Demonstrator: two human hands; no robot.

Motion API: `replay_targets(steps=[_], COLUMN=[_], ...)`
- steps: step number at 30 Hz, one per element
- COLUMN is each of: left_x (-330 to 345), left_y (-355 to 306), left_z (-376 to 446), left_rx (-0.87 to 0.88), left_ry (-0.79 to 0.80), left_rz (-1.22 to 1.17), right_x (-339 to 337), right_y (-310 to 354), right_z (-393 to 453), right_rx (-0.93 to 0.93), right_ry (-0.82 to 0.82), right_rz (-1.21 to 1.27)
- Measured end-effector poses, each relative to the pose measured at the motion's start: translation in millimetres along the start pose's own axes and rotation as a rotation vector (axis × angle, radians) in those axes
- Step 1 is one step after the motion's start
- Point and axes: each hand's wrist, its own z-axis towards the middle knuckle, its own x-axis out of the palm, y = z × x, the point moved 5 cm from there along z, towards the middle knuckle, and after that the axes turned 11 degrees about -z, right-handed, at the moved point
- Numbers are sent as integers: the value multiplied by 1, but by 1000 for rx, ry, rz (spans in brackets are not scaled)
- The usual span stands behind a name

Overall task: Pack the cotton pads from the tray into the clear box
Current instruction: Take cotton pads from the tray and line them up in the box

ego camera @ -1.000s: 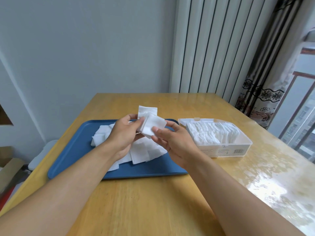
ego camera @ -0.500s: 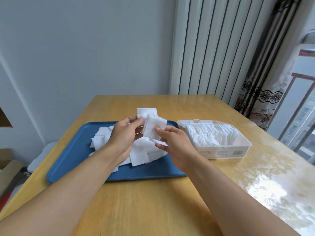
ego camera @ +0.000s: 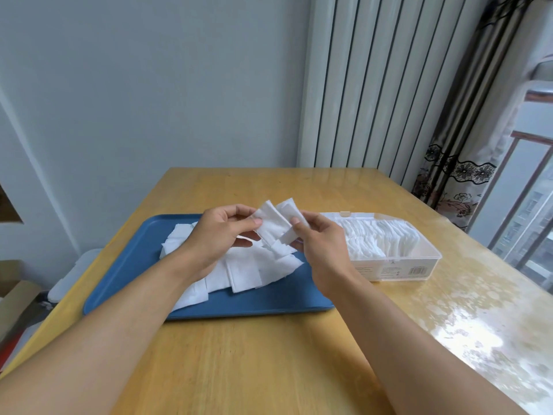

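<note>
A blue tray (ego camera: 125, 274) lies on the wooden table with a loose heap of white square cotton pads (ego camera: 242, 271) on it. To its right stands the clear box (ego camera: 425, 262), holding a row of upright pads (ego camera: 377, 238). Above the tray, my left hand (ego camera: 221, 238) pinches a small stack of pads (ego camera: 273, 227) between thumb and fingers. My right hand (ego camera: 317, 238) pinches the same stack at its right edge, where one pad (ego camera: 291, 209) sticks out behind.
The wooden table (ego camera: 269, 369) reaches close to a grey wall at the back and left. A white radiator (ego camera: 374, 85) and patterned curtain (ego camera: 460, 163) stand behind on the right. A glossy patch (ego camera: 493, 324) shines on the table's right side.
Both hands have tilted the held stack from upright to slanting, and the pads have fanned apart a little. The hands stay over the tray's right part.
</note>
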Motion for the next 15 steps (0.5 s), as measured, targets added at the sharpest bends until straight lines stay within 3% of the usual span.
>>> replay_targets(steps=[5,15], left_x=[-3,-11], left_y=[5,3], left_z=[2,5], left_rx=[4,33], left_ry=[-28,9], left_rz=[77,232], right_x=[17,20], right_y=[2,2], right_z=[-10,-16], right_rx=[56,170], right_ry=[220,385], right_rz=[137,218])
